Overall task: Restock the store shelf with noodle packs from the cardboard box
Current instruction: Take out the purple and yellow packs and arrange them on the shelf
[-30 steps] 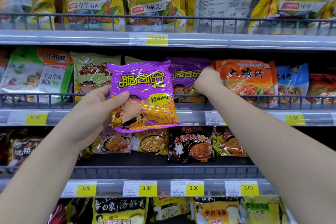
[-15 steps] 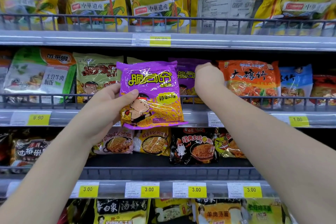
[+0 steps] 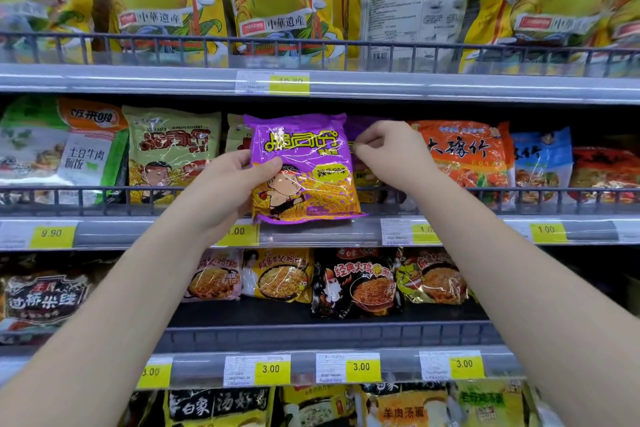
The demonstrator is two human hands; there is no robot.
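My left hand (image 3: 221, 191) grips a purple noodle pack (image 3: 308, 166) by its left edge, thumb on the front. The pack is upright, raised in front of the middle shelf (image 3: 329, 232), its bottom edge level with the shelf's wire rail. My right hand (image 3: 391, 156) is at the pack's right edge, fingers curled and pinching the purple pack standing behind it on the shelf (image 3: 360, 125), which is mostly hidden. The cardboard box is out of view.
Left of the purple slot stand green-yellow noodle packs (image 3: 173, 152), right of it orange packs (image 3: 464, 159) and a blue one (image 3: 542, 163). Large yellow bags (image 3: 277, 0) fill the top shelf. Black and yellow packs (image 3: 356, 284) lie on the shelf below.
My left hand carried the purple pack up and to the right, closer to the shelf slot. My right hand shifted from the shelved pack's top toward the held pack's right edge.
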